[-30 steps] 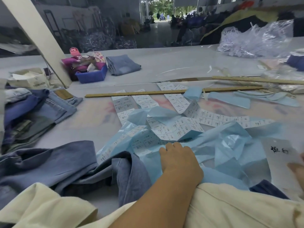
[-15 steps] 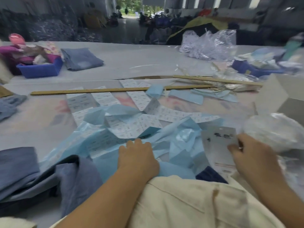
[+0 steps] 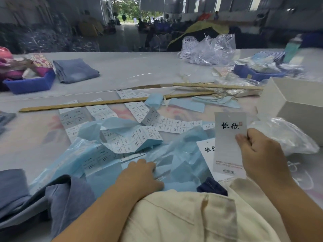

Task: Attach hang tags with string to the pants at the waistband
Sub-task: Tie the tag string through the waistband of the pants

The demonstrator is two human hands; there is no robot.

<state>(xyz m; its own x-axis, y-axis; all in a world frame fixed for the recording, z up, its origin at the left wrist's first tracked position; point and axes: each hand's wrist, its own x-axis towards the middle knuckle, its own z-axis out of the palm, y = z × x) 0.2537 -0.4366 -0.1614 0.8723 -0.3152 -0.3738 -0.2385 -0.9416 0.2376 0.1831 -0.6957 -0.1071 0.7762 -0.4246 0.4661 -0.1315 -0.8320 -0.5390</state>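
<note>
Tag, white with black brush characters, is now lifted upright off the table, pinched at its right edge by the right hand; half a second ago that hand was only reaching it as it lay flat. A second tag lies beneath it. The left hand has stayed put, knuckles up, fingers curled down on the blue backing paper; whether it grips anything I cannot tell. Cream pants lie nearest the camera, against both forearms, denim to their left. Label sheets are scattered beyond.
</note>
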